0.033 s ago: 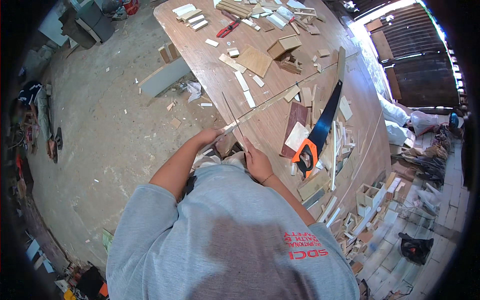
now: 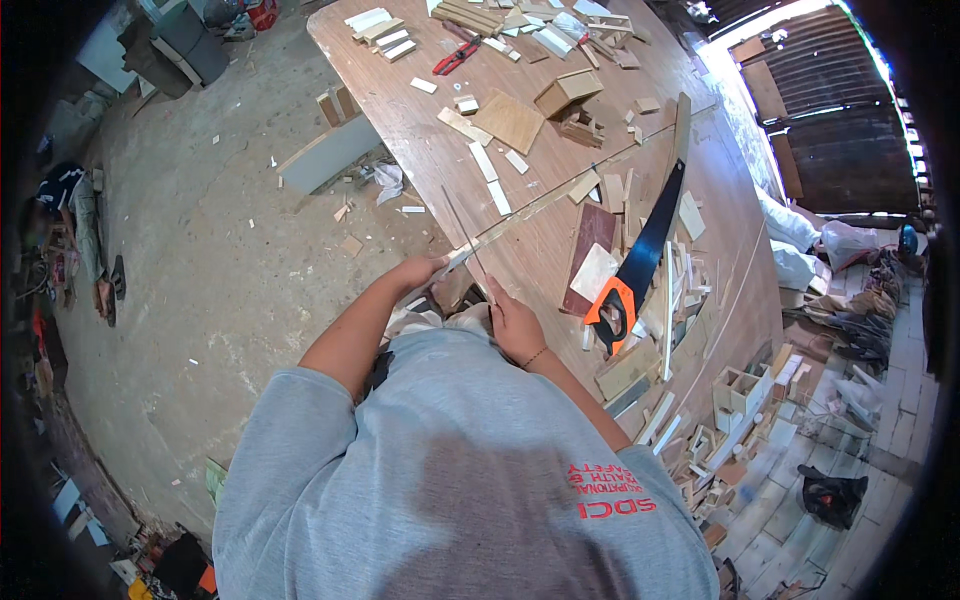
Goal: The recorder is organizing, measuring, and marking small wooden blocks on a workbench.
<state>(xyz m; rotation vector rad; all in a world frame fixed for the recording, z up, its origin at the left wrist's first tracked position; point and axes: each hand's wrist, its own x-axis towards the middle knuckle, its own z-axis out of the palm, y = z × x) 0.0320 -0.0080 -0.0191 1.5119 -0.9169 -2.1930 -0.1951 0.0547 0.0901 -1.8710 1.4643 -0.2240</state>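
Observation:
My right hand [image 2: 518,325] is closed round the near end of a long, thin, dark blade-like tool [image 2: 459,218]; whether it is a file or a saw blade cannot be made out. The tool slants away to the far left, across a narrow light wood strip [image 2: 461,256] at the table's corner. That strip is gripped by my left hand [image 2: 420,272], fingers closed on its near end. To the right of my right hand, a handsaw [image 2: 645,245] with an orange and black handle lies on the wooden table [image 2: 545,235].
Wood offcuts [image 2: 490,180] and a reddish-brown board [image 2: 588,255] lie about the table. Farther off are red-handled pliers [image 2: 458,56] and a small wooden box [image 2: 568,92]. A grey panel [image 2: 330,153] stands beside the table's left edge. Another person [image 2: 82,225] is at the far left.
The thin tool's far tip has shifted very slightly left and nearer. Both hands keep their grips.

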